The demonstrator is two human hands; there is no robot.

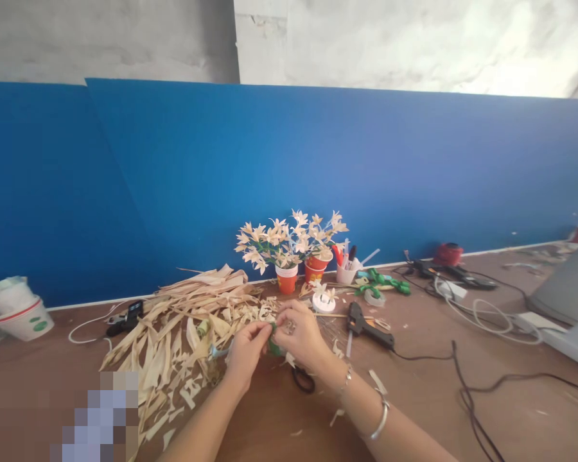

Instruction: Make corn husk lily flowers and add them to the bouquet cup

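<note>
My left hand [245,351] and my right hand [299,335] meet above the tabletop, each with its fingertips pinched together. Between them shows a small green strip [273,347], mostly covered by the fingers; it looks like tape, but its exact kind is unclear. Just beyond my right hand, pale flowers [324,292] rest on a white round lid or spool [324,303]. Dark scissor handles [302,380] lie below the right hand. A heap of dried husk strips [173,333] spreads out left of my left hand.
Orange paper cups [287,282] with pale flowers stand against the blue partition [318,147]. A black glue gun [368,328] lies right of my hands, its cord running right. Also there are a pen cup [347,274], green tape [380,281], a white paper tub [26,321] and cables [486,321].
</note>
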